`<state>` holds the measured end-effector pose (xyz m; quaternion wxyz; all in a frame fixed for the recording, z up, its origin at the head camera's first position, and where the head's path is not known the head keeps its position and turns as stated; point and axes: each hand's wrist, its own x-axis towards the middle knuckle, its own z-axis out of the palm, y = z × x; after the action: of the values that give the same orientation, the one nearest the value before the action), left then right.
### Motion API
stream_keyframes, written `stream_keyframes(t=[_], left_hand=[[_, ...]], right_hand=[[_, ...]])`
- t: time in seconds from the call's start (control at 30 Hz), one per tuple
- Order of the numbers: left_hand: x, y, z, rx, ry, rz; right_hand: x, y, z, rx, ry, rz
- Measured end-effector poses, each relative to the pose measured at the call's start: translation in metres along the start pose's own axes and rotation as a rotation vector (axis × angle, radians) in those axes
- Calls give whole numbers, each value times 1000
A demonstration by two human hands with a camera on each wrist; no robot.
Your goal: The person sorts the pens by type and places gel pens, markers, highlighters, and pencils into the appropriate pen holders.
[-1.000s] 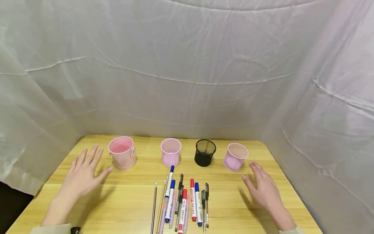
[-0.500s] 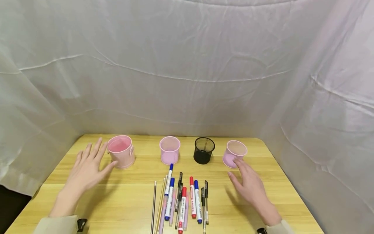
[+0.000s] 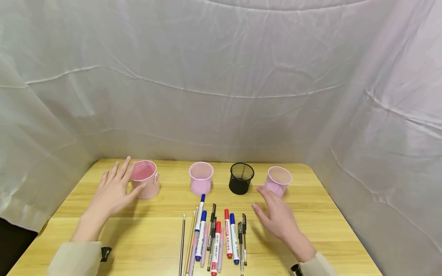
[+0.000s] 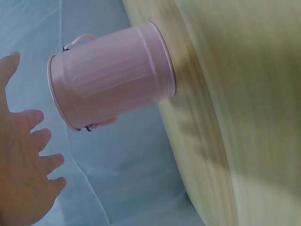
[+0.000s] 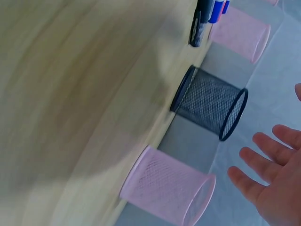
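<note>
My left hand (image 3: 111, 194) hovers with spread fingers just in front of a pink metal bucket (image 3: 148, 188), hiding part of its left side. In the left wrist view the bucket (image 4: 108, 75) with small side handles stands apart from the fingers. My right hand (image 3: 277, 216), fingers extended and holding nothing, is over the table before the right-hand pink mesh cup (image 3: 279, 177). A black mesh cup (image 3: 239, 186) stands just beyond its fingertips, and in the right wrist view both the black cup (image 5: 207, 101) and the pink cup (image 5: 164, 183) are clear of the hand.
Another pink mesh cup (image 3: 201, 186) stands at the back centre. Several whiteboard markers (image 3: 229, 235), gel pens (image 3: 244, 237), pencils (image 3: 182, 243) and pale purple pens (image 3: 203, 245) lie loose at the table's front middle. Grey cloth (image 3: 221, 115) hangs behind the wooden table (image 3: 152, 237).
Both hands have moved inward: the left one to the right and nearer the bucket, the right one to the left, past the right-hand pink cup. Cups and pens have stayed in place.
</note>
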<state>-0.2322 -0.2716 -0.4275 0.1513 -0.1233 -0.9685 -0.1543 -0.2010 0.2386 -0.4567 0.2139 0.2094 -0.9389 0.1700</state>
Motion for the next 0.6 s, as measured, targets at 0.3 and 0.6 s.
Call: stream_keyframes(t=[0.3, 0.6], left_hand=[[12, -1, -1, -1, -51, -19], [20, -10, 3, 12, -83, -12]], right_hand=[[9, -20, 11, 19, -49, -45], [19, -33, 21, 28, -104, -78]])
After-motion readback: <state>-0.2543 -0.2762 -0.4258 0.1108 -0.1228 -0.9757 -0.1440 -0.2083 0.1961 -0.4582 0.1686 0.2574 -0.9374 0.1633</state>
